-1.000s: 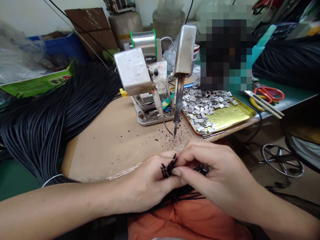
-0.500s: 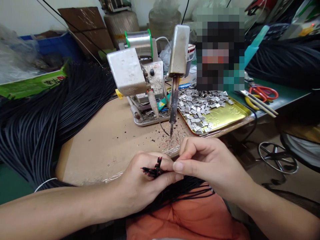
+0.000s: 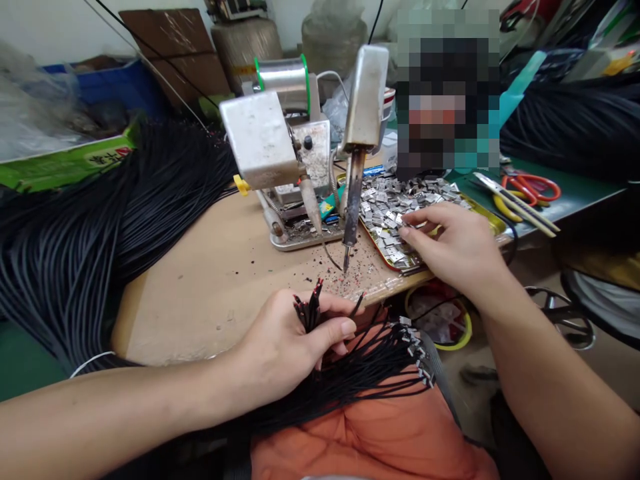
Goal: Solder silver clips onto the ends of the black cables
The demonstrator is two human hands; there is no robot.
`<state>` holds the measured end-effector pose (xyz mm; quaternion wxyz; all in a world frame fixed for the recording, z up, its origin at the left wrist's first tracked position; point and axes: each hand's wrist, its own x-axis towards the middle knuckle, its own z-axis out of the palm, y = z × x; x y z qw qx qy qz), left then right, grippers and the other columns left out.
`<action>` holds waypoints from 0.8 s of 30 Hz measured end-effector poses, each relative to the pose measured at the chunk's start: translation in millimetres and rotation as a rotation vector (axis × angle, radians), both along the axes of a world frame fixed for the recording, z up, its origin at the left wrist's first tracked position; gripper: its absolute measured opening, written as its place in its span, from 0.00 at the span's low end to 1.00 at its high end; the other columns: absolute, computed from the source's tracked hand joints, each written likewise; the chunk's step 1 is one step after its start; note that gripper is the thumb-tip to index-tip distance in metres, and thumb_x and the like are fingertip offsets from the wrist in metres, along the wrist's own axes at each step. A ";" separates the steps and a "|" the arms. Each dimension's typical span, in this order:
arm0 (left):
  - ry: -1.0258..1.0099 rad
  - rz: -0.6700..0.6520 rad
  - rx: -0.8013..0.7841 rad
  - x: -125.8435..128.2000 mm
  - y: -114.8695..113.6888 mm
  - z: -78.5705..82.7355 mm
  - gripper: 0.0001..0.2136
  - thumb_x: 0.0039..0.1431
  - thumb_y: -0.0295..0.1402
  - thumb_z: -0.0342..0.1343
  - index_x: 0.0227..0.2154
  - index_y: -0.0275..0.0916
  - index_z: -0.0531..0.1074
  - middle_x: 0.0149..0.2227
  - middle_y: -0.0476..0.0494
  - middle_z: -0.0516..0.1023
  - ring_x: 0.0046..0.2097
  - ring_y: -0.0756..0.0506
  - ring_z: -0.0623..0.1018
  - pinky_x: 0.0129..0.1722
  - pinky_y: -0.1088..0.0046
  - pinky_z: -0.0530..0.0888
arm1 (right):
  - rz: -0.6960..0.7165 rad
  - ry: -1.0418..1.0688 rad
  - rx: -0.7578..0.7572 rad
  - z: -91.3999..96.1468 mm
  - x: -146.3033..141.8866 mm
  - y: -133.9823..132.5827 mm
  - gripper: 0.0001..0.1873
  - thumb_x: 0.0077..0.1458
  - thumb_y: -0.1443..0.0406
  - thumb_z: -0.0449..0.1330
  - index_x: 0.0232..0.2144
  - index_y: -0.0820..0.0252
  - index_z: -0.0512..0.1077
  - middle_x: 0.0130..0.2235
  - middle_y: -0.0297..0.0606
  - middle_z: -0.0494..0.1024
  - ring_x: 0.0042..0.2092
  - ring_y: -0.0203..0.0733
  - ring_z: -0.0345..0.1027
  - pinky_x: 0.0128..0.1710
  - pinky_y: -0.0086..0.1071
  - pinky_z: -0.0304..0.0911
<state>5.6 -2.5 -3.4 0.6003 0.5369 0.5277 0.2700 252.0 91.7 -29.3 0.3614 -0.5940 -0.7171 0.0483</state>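
My left hand is closed around a bundle of thin black wires whose stripped ends stick up above my thumb. More black wires with small metal ends fan out over my orange lap. My right hand reaches over the gold tray, its fingertips pinching at the heap of small silver metal pieces; whether a piece is in the pinch I cannot see. A soldering iron hangs tip down between both hands, beside a solder feeder.
A thick mass of black cables covers the left of the bench. Red-handled scissors and pliers lie on the green surface at right. Another person sits behind the tray. A green box and blue bin stand at back left.
My right hand left the wire bundle and moved up and right to the tray of metal pieces. My left hand kept hold of the wires, which now stand more upright.
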 end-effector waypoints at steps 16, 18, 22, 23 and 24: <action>0.015 0.140 -0.014 -8.0 10.4 3.7 0.16 0.57 0.32 0.63 0.49 0.34 0.80 0.22 0.48 0.76 0.21 0.53 0.73 0.14 0.85 0.63 | 0.142 0.347 -0.069 8.5 -12.1 -23.3 0.11 0.64 0.67 0.57 0.44 0.56 0.78 0.33 0.37 0.76 0.34 0.42 0.71 0.36 0.37 0.68; 0.008 0.150 -0.026 -8.5 12.0 2.9 0.17 0.58 0.35 0.64 0.48 0.35 0.80 0.22 0.49 0.76 0.20 0.54 0.73 0.14 0.85 0.63 | 0.267 0.660 -0.271 12.6 -24.9 -35.8 0.08 0.61 0.64 0.62 0.43 0.55 0.76 0.33 0.35 0.76 0.30 0.37 0.71 0.31 0.33 0.69; -0.058 0.184 -0.068 -9.7 14.4 1.5 0.17 0.56 0.37 0.66 0.47 0.36 0.80 0.21 0.50 0.75 0.20 0.54 0.72 0.13 0.86 0.61 | 0.312 0.954 -0.487 11.2 -54.5 -55.6 0.08 0.55 0.65 0.68 0.36 0.58 0.73 0.29 0.32 0.76 0.29 0.36 0.75 0.30 0.30 0.74; -0.068 0.191 -0.065 -10.0 14.8 1.1 0.16 0.56 0.36 0.66 0.47 0.36 0.80 0.20 0.51 0.75 0.19 0.54 0.72 0.13 0.86 0.61 | 0.300 0.974 -0.486 9.9 -60.1 -58.8 0.08 0.55 0.66 0.68 0.37 0.58 0.73 0.29 0.32 0.77 0.29 0.36 0.75 0.31 0.30 0.75; -0.075 0.196 -0.059 -10.2 15.1 0.7 0.16 0.57 0.36 0.66 0.47 0.35 0.80 0.20 0.51 0.75 0.19 0.54 0.71 0.13 0.86 0.61 | 0.293 0.982 -0.478 8.7 -64.5 -61.3 0.08 0.56 0.66 0.67 0.38 0.58 0.74 0.30 0.32 0.78 0.30 0.37 0.76 0.32 0.30 0.76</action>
